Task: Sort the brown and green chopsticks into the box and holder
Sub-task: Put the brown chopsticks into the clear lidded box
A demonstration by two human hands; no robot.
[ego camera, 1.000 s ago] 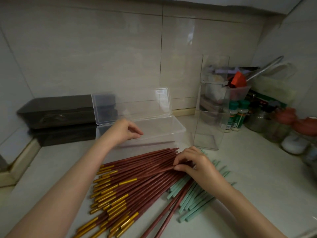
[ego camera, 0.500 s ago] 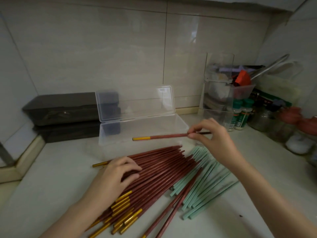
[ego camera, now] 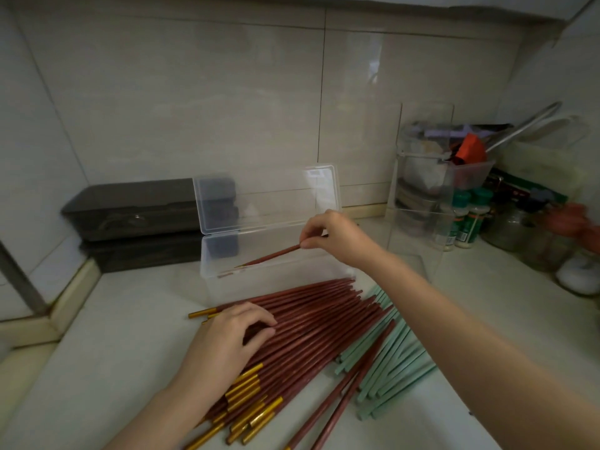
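The right hand (ego camera: 337, 237) pinches the thin end of one brown chopstick (ego camera: 272, 254) between thumb and fingertips. The stick slants down toward 8 o'clock into the clear box (ego camera: 207, 264), whose lid stands open. The left hand (ego camera: 230, 339) lies on the brown pile (ego camera: 318, 319) with fingers bent; whether it grips any cannot be told. From the pile, the box sits at 12 o'clock, the green chopsticks (ego camera: 399, 355) at 3 o'clock and the clear holder (ego camera: 422, 235) at 2 o'clock.

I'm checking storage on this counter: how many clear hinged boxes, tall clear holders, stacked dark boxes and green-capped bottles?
Clear hinged box: 1
Tall clear holder: 1
Dark boxes: 2
Green-capped bottles: 2
Total: 6
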